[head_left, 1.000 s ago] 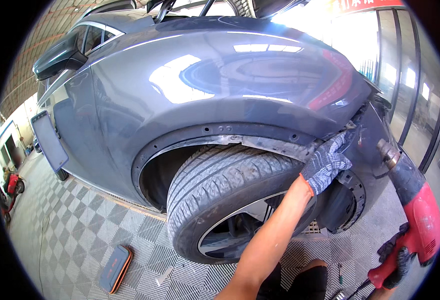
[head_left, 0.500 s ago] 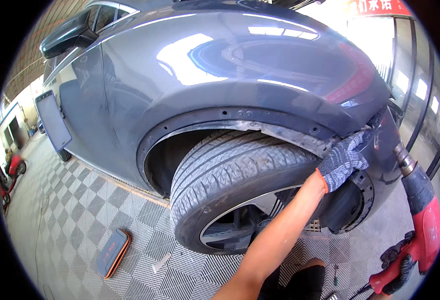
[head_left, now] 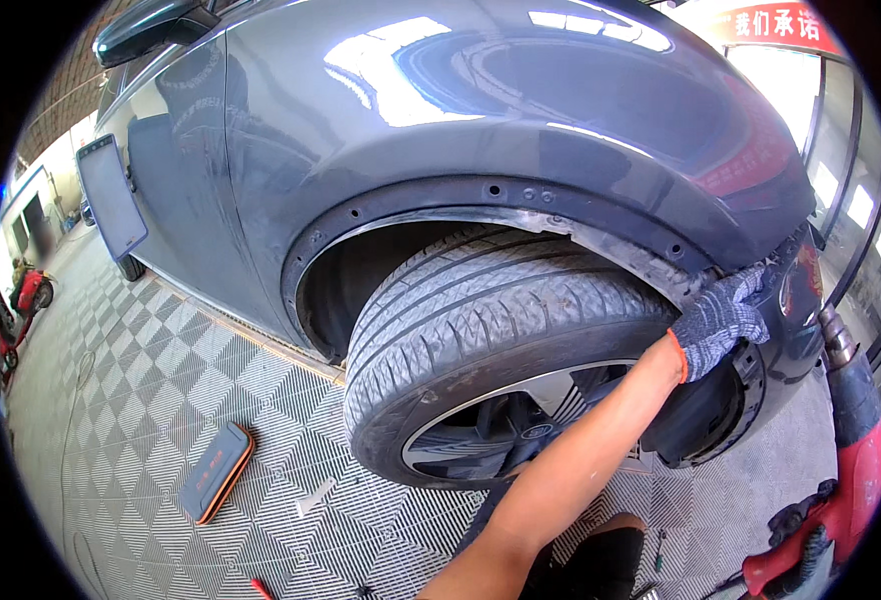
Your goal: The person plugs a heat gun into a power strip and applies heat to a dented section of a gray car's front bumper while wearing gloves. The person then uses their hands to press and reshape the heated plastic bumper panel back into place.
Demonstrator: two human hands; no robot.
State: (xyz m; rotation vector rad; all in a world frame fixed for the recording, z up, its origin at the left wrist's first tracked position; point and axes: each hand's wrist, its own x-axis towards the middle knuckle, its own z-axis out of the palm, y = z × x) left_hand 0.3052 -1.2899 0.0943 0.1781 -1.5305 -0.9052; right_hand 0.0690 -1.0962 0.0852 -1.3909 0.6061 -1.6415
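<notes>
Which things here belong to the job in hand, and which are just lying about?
Seemingly in use:
dark grey car, gloved left hand at its front corner
red heat gun, in the right hand

Apparently just lying about on the floor:
grey case with orange edging
small white piece
red object

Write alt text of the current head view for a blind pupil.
A gloved left hand rests where fender and bumper meet on a grey car, beside the front wheel; the gloved right hand holds a red heat gun. An orange-edged dark case lies on the patterned floor.

Gloved left hand at grey bumper, right hand gripping red heat gun
</notes>
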